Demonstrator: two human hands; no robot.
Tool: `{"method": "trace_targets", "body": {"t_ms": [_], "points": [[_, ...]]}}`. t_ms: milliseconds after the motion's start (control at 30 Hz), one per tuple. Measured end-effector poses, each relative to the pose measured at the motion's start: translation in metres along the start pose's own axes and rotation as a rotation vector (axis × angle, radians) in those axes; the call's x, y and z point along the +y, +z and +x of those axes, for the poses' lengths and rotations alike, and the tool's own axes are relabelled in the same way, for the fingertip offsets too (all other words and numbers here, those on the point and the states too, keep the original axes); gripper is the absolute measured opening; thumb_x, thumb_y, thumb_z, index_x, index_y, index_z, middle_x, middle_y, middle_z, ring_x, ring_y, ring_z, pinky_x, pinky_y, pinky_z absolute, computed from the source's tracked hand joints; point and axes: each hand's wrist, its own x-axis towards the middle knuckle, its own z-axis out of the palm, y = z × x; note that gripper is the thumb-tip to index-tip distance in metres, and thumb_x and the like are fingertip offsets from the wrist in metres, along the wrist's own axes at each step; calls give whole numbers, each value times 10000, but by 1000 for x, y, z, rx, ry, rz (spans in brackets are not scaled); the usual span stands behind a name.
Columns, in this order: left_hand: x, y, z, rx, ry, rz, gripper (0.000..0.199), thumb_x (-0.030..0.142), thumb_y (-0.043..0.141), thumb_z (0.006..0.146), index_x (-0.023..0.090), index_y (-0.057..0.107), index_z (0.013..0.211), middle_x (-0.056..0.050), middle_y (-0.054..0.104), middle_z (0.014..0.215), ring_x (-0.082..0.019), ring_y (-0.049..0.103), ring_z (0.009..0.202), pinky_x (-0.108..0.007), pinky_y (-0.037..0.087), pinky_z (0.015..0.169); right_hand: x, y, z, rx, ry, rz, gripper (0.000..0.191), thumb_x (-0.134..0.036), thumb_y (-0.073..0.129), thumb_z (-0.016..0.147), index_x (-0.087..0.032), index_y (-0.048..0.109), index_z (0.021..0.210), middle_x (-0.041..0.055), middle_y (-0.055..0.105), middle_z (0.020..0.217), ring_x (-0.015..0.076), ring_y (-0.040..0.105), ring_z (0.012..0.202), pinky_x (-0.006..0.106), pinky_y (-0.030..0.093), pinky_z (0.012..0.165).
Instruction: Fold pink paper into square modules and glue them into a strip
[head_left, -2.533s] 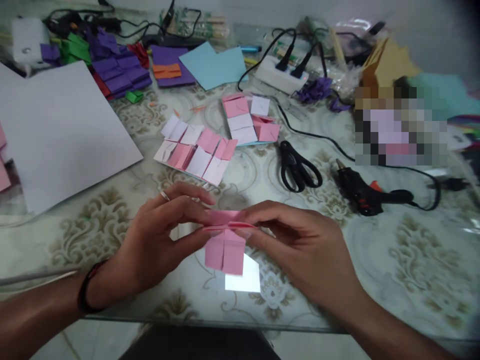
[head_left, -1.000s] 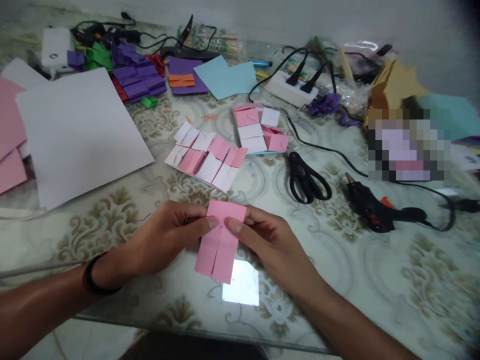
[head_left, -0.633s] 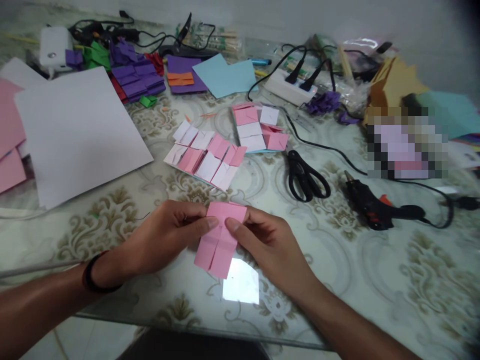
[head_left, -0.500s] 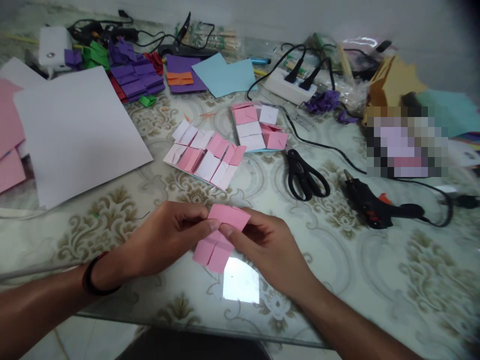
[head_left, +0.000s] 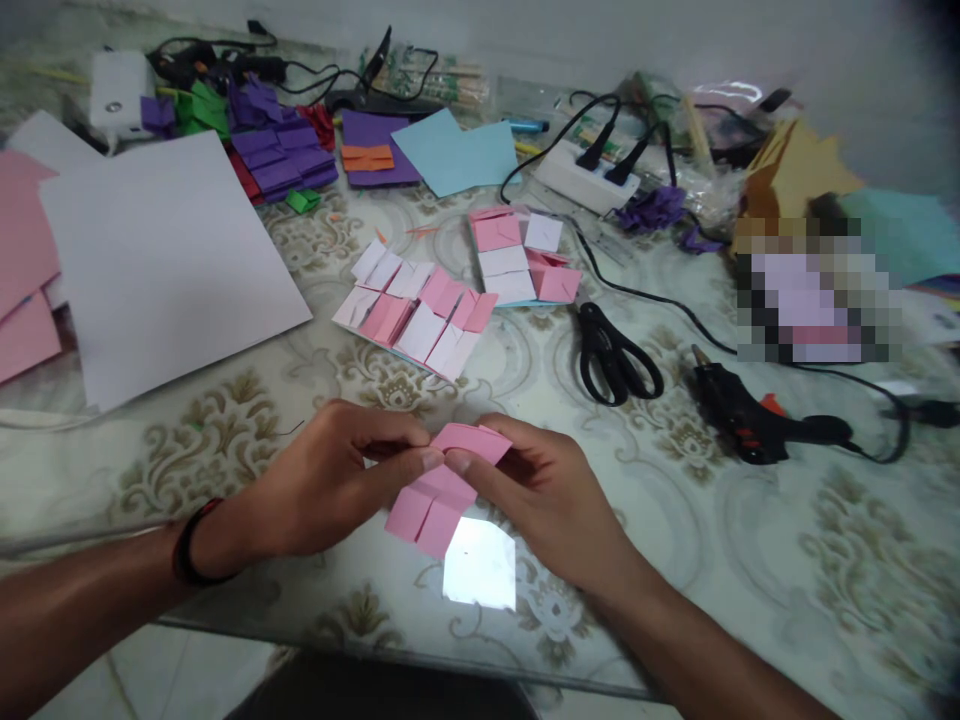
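Observation:
A folded piece of pink paper (head_left: 433, 508), with crease lines and a slit at its lower part, is held between both hands just above the table. My left hand (head_left: 349, 475) pinches its left side, thumb on top. From the right, my right hand (head_left: 529, 480) grips it the same way, and the two thumb tips almost meet at the middle. Fingers behind the paper are partly hidden. Beyond the hands lie two pieces of folded pink and white paper squares, a nearer one (head_left: 416, 308) and a farther one (head_left: 521, 258).
Black-handled scissors (head_left: 616, 355) and a black glue gun (head_left: 757, 410) lie to the right. White sheets (head_left: 176, 270) cover the left side. Along the back are purple folded papers (head_left: 285, 160), light blue paper (head_left: 457, 155) and a power strip (head_left: 585, 178) with cords.
The pink paper's upper part has bent and tilted away slightly under my thumbs. Both hands keep their pinch. The whole view has shifted a little.

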Motion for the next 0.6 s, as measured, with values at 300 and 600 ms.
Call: {"method": "trace_targets", "body": {"t_ms": [300, 600], "points": [[-3, 1, 0, 95, -57, -113, 349, 417, 606, 993, 170, 716, 770, 8, 602, 677, -124, 510, 641, -232, 418, 584, -1, -6, 2, 53, 34, -12, 325, -452, 773, 875, -197, 649, 714, -14, 623, 676, 122, 536, 618, 245, 436, 568], [-11, 5, 0, 48, -97, -159, 219, 374, 704, 918, 180, 804, 901, -31, 736, 733, -177, 654, 674, -249, 524, 557, -2, -7, 0, -33, 0, -37, 362, -464, 779, 884, -192, 620, 705, -30, 550, 661, 114, 457, 623, 243, 372, 562]]}}
